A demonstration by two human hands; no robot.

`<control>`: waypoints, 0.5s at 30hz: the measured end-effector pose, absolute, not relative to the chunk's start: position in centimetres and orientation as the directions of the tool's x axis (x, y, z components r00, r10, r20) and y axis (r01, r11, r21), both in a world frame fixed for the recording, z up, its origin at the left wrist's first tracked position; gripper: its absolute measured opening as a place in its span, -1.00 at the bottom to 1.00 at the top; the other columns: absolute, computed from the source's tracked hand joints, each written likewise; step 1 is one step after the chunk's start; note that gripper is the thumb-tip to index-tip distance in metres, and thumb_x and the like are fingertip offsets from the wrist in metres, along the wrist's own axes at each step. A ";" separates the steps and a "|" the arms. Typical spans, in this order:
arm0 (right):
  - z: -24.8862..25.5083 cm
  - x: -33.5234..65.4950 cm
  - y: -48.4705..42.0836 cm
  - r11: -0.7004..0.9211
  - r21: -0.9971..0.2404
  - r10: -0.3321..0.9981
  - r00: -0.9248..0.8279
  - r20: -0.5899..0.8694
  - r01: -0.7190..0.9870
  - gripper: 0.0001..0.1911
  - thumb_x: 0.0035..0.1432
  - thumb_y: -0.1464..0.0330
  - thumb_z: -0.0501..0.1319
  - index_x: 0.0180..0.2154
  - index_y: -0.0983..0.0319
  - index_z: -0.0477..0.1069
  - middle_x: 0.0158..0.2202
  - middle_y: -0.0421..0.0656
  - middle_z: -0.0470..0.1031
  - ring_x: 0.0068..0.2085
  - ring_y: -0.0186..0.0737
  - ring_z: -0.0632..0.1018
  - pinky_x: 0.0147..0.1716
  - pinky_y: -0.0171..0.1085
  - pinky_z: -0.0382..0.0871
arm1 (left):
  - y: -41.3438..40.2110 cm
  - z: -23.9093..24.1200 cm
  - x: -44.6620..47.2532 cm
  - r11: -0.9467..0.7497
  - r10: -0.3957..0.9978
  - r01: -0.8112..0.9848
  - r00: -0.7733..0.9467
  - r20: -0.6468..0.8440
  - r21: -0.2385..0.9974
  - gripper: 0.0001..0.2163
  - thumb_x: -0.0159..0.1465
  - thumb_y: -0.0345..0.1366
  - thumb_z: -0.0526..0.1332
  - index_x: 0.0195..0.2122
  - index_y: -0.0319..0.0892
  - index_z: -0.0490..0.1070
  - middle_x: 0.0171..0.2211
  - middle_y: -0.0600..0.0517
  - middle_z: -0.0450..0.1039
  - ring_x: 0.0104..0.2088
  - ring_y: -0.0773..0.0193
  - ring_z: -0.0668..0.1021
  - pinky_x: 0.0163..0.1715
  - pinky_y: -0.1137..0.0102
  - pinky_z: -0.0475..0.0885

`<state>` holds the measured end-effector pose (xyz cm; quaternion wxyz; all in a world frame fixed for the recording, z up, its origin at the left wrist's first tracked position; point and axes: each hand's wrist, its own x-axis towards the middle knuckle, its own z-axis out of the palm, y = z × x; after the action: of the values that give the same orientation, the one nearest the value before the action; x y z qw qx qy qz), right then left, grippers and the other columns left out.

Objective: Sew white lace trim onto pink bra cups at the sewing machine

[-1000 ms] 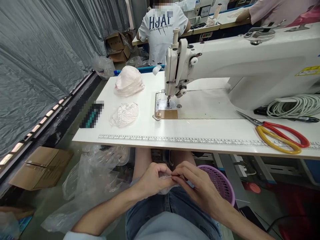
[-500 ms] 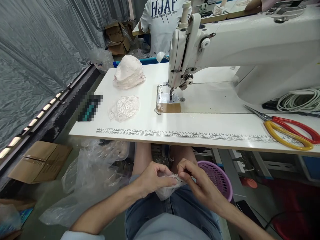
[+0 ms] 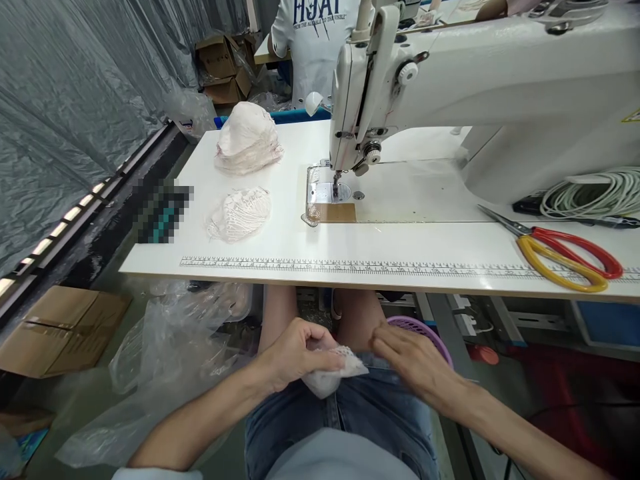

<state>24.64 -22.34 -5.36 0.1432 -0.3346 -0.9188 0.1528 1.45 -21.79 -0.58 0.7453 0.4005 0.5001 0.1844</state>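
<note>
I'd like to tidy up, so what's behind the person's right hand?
Part of the purple basket shows behind the right hand, with jeans below. The hand and forearm cover much of the basket, so any contents can't be seen.

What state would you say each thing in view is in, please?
White fabric piece, pinched and bunched
Left hand, holding that piece
Right hand, curled, apart from it
Scissors, closed
Pale cable, coiled
Nearer cardboard box, closed
Farther cardboard box, open
Clear plastic bag, crumpled
Nearer tabletop fabric, puckered
Farther tabletop fabric, mounded
</note>
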 end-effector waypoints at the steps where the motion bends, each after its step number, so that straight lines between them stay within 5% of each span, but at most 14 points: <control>1: -6.7 26.3 -22.5 0.689 -0.300 0.711 -0.695 0.107 0.659 -0.68 0.02 0.67 -0.12 -0.40 0.22 0.28 -0.44 -0.12 0.42 -0.46 -0.26 0.38 -0.51 -0.32 0.12 | -21.7 -0.6 1.3 0.607 0.683 0.131 0.419 -0.599 0.784 -0.69 -0.12 -0.13 0.42 -0.62 -0.28 0.40 -0.66 0.12 0.29 -0.60 0.45 0.26 -0.59 0.51 0.08; 4: -10.3 31.5 -23.4 0.570 -0.160 0.814 -0.580 -0.019 0.806 -0.62 0.00 0.63 -0.05 -0.23 0.21 0.38 -0.41 -0.10 0.50 -0.43 -0.21 0.48 -0.52 -0.33 0.21 | -21.5 -1.1 1.3 0.644 0.663 0.131 0.397 -0.635 0.754 -0.66 -0.15 -0.09 0.42 -0.61 -0.28 0.40 -0.65 0.12 0.28 -0.60 0.46 0.25 -0.59 0.51 0.07; 8: -10.3 33.3 -24.9 0.463 -0.176 0.877 -0.478 -0.055 0.869 -0.74 0.12 0.55 -0.01 -0.30 0.18 0.40 -0.46 -0.11 0.49 -0.47 -0.20 0.49 -0.48 -0.30 0.28 | -21.5 -2.3 1.6 0.685 0.641 0.098 0.392 -0.660 0.722 -0.62 -0.19 -0.07 0.44 -0.57 -0.29 0.42 -0.65 0.14 0.26 -0.60 0.47 0.25 -0.59 0.52 0.08; 13: -4.5 26.8 -24.7 0.379 -0.661 0.873 -0.487 0.024 0.647 -0.84 0.30 0.34 0.00 -0.27 0.17 0.33 -0.36 -0.12 0.46 -0.37 -0.23 0.50 -0.42 -0.32 0.32 | -21.6 -2.7 1.9 0.720 0.614 0.088 0.381 -0.691 0.688 -0.60 -0.19 -0.06 0.45 -0.51 -0.30 0.45 -0.61 0.11 0.31 -0.59 0.48 0.27 -0.59 0.52 0.08; 15: -3.0 24.5 -24.5 0.389 -0.740 0.863 -0.499 0.084 0.549 -0.89 0.30 0.32 0.03 -0.25 0.17 0.30 -0.36 -0.13 0.44 -0.39 -0.25 0.48 -0.45 -0.33 0.30 | -21.6 -2.7 2.0 0.732 0.608 0.076 0.377 -0.699 0.677 -0.60 -0.19 -0.05 0.45 -0.52 -0.30 0.44 -0.61 0.10 0.31 -0.60 0.48 0.27 -0.60 0.52 0.08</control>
<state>24.55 -24.48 -3.04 0.2362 -0.4415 -0.7992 0.3325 2.03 -21.64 -2.69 0.7645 0.3222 0.5304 0.1741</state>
